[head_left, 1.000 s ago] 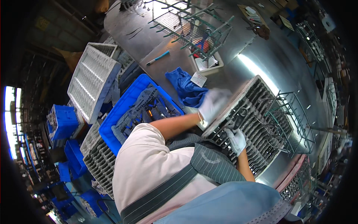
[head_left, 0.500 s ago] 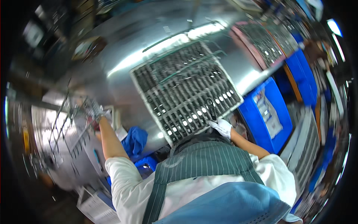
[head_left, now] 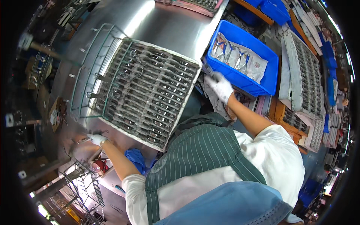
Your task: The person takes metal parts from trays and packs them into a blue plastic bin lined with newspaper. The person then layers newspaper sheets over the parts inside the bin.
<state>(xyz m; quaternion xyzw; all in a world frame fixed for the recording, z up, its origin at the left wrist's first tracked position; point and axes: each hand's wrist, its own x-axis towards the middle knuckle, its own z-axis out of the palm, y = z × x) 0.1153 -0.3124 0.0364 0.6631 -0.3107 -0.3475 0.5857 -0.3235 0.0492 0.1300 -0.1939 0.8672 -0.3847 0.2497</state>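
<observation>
We have the slotted tray (head_left: 146, 93) of small metal parts at ten o'clock on the steel table (head_left: 165, 26). Our gloved right hand (head_left: 221, 87) grips the blue bin (head_left: 242, 62) rim at one o'clock; our left hand (head_left: 96, 139), at eight, seems closed on a small tool, though we cannot tell for sure. We judge this a sorting step; the next move calls for a steady reach.

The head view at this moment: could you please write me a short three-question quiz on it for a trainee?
1. True or false: both hands wear white gloves.
2. Which does the right hand reach toward? A) the blue bin B) the wire basket C) the blue cloth
3. Fill in: the large grey tray of small dark parts lies on a shiny ___ table.

Key:
1. True; the left hand near the table edge is gloved too.
2. A; it is at the bin's near corner, though a grip cannot be told.
3. Metal.
</observation>
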